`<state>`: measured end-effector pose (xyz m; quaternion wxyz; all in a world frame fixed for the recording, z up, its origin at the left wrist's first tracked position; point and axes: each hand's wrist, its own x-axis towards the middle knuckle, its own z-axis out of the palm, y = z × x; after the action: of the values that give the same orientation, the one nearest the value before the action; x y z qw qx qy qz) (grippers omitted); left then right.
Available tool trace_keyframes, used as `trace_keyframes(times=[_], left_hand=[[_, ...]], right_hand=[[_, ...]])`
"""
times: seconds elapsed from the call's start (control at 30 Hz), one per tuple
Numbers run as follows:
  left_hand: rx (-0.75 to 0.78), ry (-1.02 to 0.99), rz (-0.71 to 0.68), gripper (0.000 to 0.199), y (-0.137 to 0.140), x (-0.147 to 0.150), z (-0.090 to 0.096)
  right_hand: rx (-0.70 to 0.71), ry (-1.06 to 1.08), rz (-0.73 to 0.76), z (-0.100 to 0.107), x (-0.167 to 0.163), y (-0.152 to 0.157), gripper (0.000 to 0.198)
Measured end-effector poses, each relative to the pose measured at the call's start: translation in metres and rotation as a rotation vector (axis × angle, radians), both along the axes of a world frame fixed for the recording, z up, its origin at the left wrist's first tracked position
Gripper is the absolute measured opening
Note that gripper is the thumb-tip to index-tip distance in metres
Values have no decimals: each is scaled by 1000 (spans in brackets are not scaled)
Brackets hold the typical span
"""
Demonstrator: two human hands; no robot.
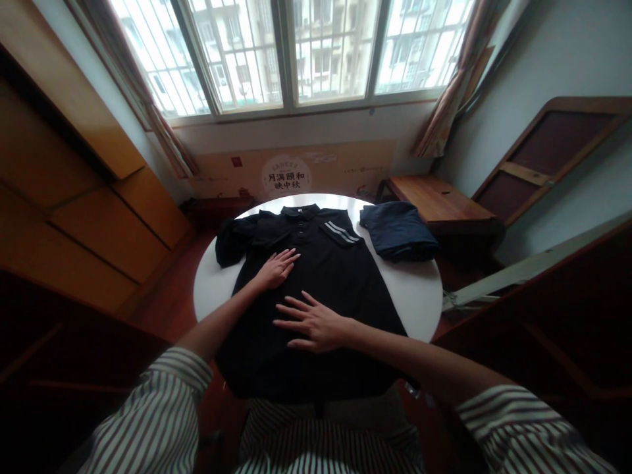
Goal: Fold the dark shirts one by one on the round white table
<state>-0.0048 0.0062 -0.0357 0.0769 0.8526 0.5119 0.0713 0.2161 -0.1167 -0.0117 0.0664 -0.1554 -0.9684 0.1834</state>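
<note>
A black polo shirt (pixel 336 276) lies spread front up over the round white table, collar toward the window and hem hanging over the near edge. White stripes mark its right-hand sleeve, which is folded inward. My left hand (pixel 277 268) rests flat on the chest, left of the button placket. Lower down, my right hand (pixel 316 324) lies on the shirt's middle with fingers spread. Neither hand grips the cloth. Beside the shirt's left shoulder sits a bunched dark garment (pixel 232 238); where it meets the sleeve is hard to make out.
Folded dark blue clothing (pixel 399 230) lies at the right of the white table (pixel 424 316). Behind it stands a low wooden table (pixel 439 197). Wooden cabinets (pixel 93 230) line the left side, and a barred window (pixel 296 52) is ahead.
</note>
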Motion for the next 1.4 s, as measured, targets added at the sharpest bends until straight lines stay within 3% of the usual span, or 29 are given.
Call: trace_keyframes(times=[0.13, 0.27, 0.4, 0.5, 0.6, 0.73, 0.83, 0.93, 1.1, 1.27, 1.4], left_hand=[[-12, 1, -2, 52, 0, 0, 1], [-14, -11, 4, 50, 2, 1, 2], [56, -146, 22, 43, -12, 7, 11], [140, -322, -96, 33, -62, 18, 26], [31, -302, -390, 29, -140, 31, 41], [66, -174, -560, 70, -226, 41, 35], [173, -69, -514, 52, -250, 40, 18], [233, -55, -481, 35, -255, 34, 11], [82, -91, -343, 40, -255, 18, 31], [-110, 21, -196, 34, -262, -2, 47], [-112, 13, -111, 31, -271, -28, 49]], right_hand=[[-86, 66, 133, 4, 18, -45, 62], [-129, 76, 203, 12, 32, -62, 68], [-71, 32, 110, 13, 52, -73, 69], [28, -14, -29, 6, 73, -88, 64], [146, 4, -126, -5, 91, -106, 45], [223, 118, -163, -10, 99, -117, 30], [249, 186, -209, -2, 96, -114, 24], [338, 205, -253, 7, 92, -105, 28], [439, 210, -258, 11, 97, -90, 27], [359, 149, -147, 12, 107, -86, 25], [321, 43, -145, 14, 113, -92, 25]])
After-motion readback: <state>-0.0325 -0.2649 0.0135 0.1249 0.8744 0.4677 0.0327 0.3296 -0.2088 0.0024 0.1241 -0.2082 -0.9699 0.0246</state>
